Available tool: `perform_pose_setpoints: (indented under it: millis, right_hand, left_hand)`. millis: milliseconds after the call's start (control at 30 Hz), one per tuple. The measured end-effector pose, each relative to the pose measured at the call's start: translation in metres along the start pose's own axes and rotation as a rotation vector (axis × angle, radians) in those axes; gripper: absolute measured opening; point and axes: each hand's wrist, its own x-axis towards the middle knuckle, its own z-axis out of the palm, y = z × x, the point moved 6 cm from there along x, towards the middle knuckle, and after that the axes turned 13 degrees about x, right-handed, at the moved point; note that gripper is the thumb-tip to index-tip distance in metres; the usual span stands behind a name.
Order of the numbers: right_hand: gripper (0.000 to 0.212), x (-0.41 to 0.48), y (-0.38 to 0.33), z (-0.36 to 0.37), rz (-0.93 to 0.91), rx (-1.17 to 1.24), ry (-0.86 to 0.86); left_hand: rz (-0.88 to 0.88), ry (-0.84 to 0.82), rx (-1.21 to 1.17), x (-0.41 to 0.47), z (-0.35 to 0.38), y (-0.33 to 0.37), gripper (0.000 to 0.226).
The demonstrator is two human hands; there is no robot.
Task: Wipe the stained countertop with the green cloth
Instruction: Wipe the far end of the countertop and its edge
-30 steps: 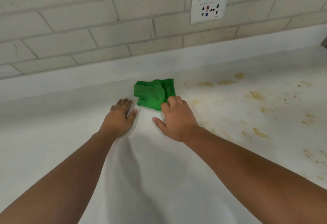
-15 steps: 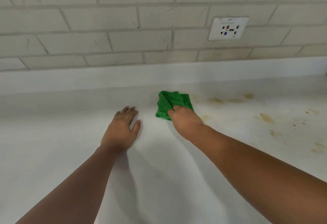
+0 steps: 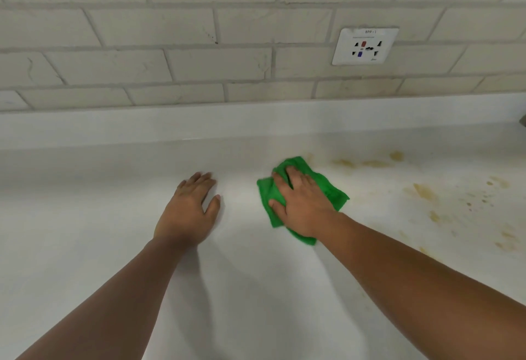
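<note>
A crumpled green cloth [image 3: 331, 189] lies on the white countertop [image 3: 256, 288], right of centre. My right hand [image 3: 301, 203] presses flat on top of it, fingers spread over the cloth, covering its middle. My left hand [image 3: 190, 206] rests palm down on the bare counter to the left of the cloth, holding nothing, fingers slightly apart. Yellow-brown stains [image 3: 424, 191] spot the counter to the right of the cloth, and a line of them [image 3: 370, 162] runs near the back.
A low white upstand [image 3: 142, 126] runs along the back of the counter, below a tiled wall [image 3: 170, 46]. A white wall socket [image 3: 365, 46] sits above the stains. A dark object's edge [image 3: 523, 119] shows at the far right.
My right hand went from the cloth's near edge to flat on top of it, and the cloth has spread out and slid right toward the stains. My left hand stayed on the counter.
</note>
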Motion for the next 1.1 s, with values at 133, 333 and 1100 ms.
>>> perform_pose_setpoints:
  millis: [133,333,1100]
  right_hand:
    - [0.078,0.027,0.030,-0.012,0.231,0.002,0.050]
    - [0.060,-0.006,0.013,-0.001,0.111,0.116,0.185]
    - [0.049,-0.002,0.047,-0.035,-0.042,0.332,0.147]
  left_hand:
    - [0.019,-0.014,0.013,0.001,-0.001,0.002,0.047]
    - [0.064,-0.103,0.104,0.002,0.007,0.003,0.062]
    - [0.032,-0.144,0.188,0.004,0.016,-0.003,0.070]
